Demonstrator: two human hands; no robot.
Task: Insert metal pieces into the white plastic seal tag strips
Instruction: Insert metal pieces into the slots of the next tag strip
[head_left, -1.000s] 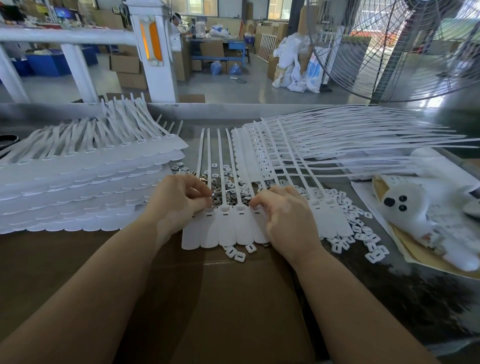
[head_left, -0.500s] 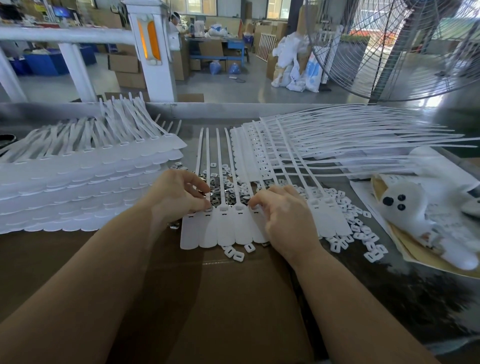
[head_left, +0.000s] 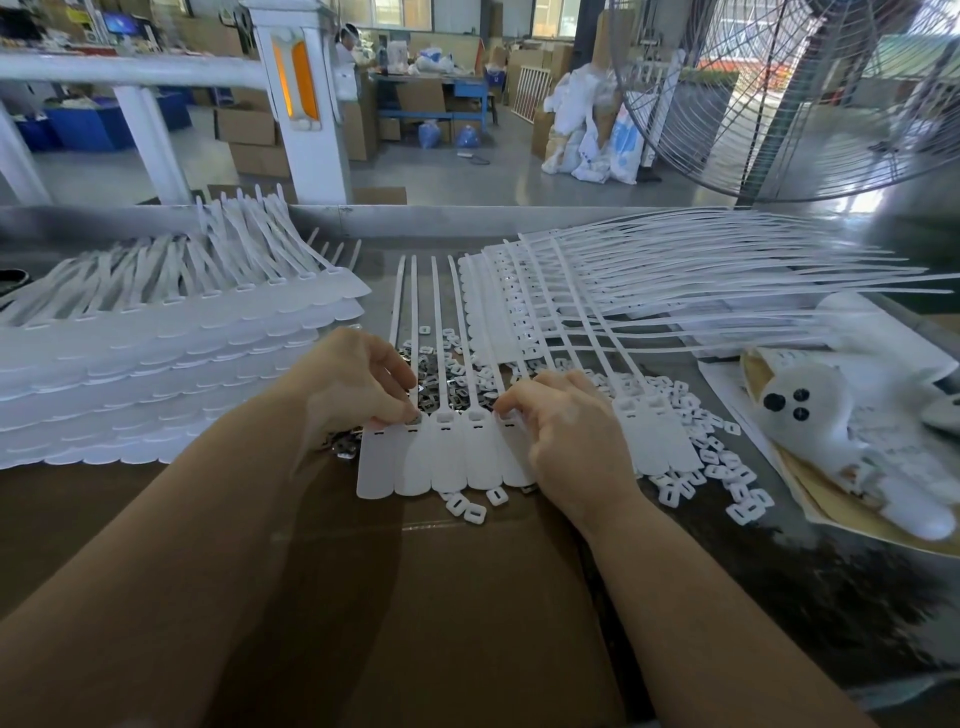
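Seal tag strip (head_left: 447, 457) laid flat on cardboard (head_left: 441, 597) at bench centre, tails pointing to 12 o'clock. Left hand (head_left: 358, 384) at strip's 10 o'clock corner; fingers curled, small metal piece (head_left: 414, 417) pinched over second tag's slot. Right hand (head_left: 566, 431) at 2 o'clock; curled fingers pressed on rightmost tag head. Loose metal pieces (head_left: 441, 384) heaped between hands; white clips (head_left: 727, 467) scattered at 3 o'clock; stacked strips (head_left: 156, 374) at 9 o'clock.
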